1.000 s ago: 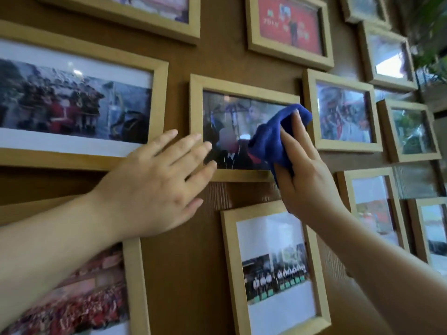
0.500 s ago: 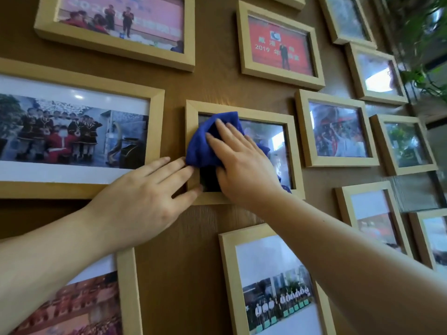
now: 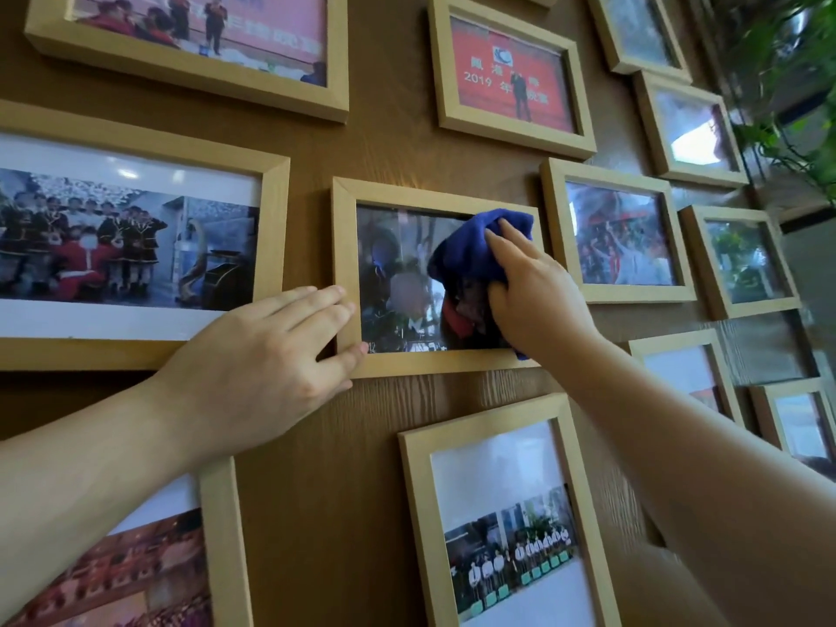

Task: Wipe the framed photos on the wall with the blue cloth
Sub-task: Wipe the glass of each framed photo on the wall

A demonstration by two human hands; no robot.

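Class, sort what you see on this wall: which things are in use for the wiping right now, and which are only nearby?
In use: blue cloth; right hand pressing it; centre frame; left hand steadying that frame.

Only nearby: red 2019 photo; group photo frame below; green plant.

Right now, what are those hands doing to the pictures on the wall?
A person is cleaning them. The right hand presses a blue cloth against the glass of the middle framed photo, on its right side. The left hand lies flat on that frame's bottom left corner, likely steadying it. Many other wooden framed photos hang around it on the brown wall.
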